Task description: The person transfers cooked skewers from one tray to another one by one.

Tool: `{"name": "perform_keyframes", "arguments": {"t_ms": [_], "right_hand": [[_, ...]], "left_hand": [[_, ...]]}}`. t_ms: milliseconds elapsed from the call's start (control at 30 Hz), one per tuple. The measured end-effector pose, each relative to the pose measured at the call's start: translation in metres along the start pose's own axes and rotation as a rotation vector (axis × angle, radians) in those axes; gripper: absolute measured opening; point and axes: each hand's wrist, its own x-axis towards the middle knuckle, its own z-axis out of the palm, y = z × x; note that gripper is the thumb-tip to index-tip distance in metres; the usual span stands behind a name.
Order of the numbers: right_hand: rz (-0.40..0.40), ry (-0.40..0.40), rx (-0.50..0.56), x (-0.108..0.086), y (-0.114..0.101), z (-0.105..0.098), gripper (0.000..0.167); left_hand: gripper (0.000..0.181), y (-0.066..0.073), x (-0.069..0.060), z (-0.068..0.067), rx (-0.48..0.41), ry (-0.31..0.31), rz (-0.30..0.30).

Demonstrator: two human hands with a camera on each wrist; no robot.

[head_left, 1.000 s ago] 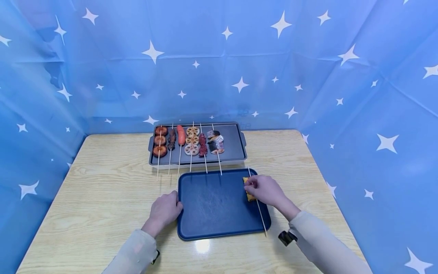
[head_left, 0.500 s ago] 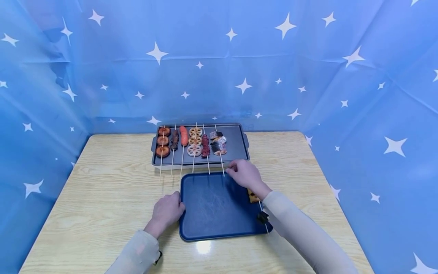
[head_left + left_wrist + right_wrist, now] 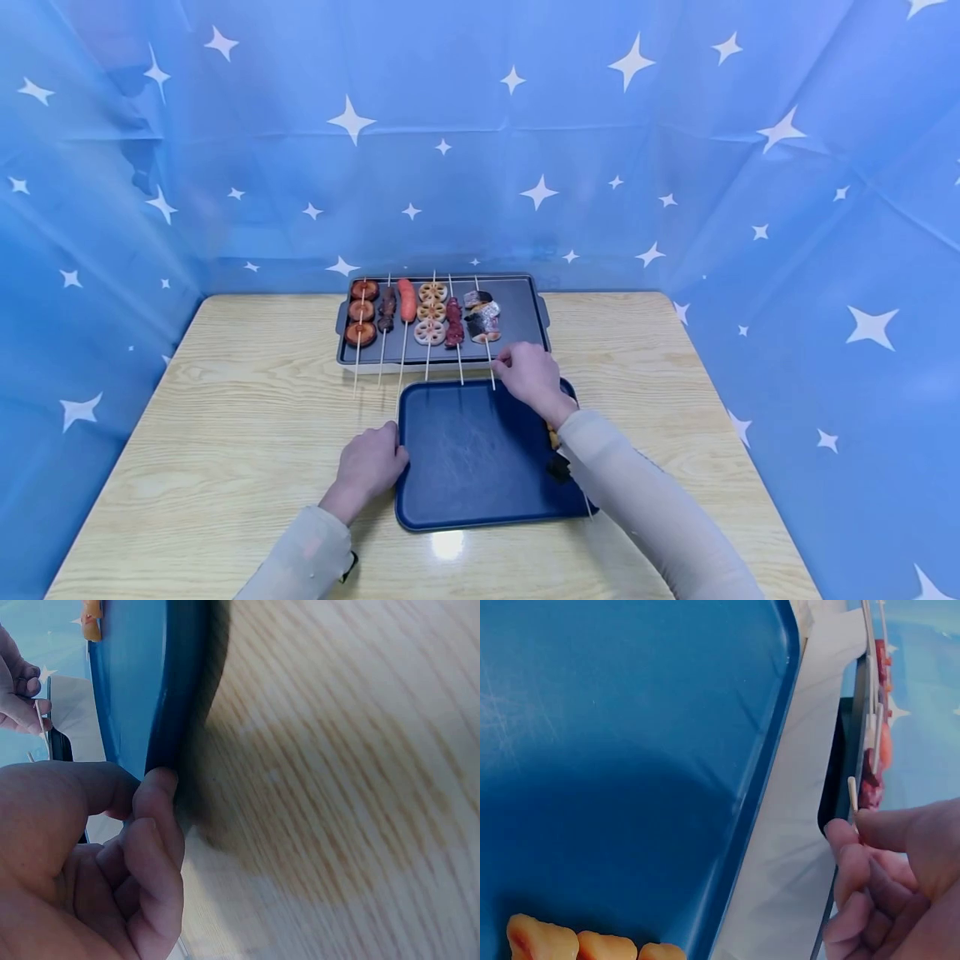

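Observation:
The left hand grips the left rim of the blue tray; in the left wrist view, thumb and fingers pinch the tray's edge. At the grill's front edge the right hand holds the stick of the fish skewer. The right wrist view shows the stick's end between thumb and fingers of the right hand. A yellow skewer lies at the tray's right side, partly covered by the right forearm.
Behind the tray stands a grill plate with mushroom, dark meat, sausage, lotus root and red meat skewers, sticks overhanging the front edge. A starry blue curtain surrounds the wooden table.
The right hand has left the yellow skewer, moved back and left to the grill, and taken hold of the fish skewer's stick. The left hand stays on the tray rim.

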Motion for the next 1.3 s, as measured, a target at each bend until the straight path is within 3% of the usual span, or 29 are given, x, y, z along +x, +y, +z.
{"name": "perform_keyframes", "arguments": {"t_ms": [333, 700, 1300], "right_hand": [[0.003, -0.028, 0.058, 0.0004, -0.0027, 0.0019, 0.016], [0.020, -0.119, 0.130, 0.0032, 0.0016, 0.0020, 0.022], [0.020, -0.172, 0.131, 0.0036, -0.0002, 0.0020, 0.030]], "left_hand": [[0.010, -0.0005, -0.0006, 0.0007, 0.007, 0.019, 0.011], [0.011, 0.0000, 0.0005, 0.0022, 0.009, 0.015, 0.002], [0.011, 0.0011, -0.0006, 0.0006, 0.027, 0.027, 0.012]]}}
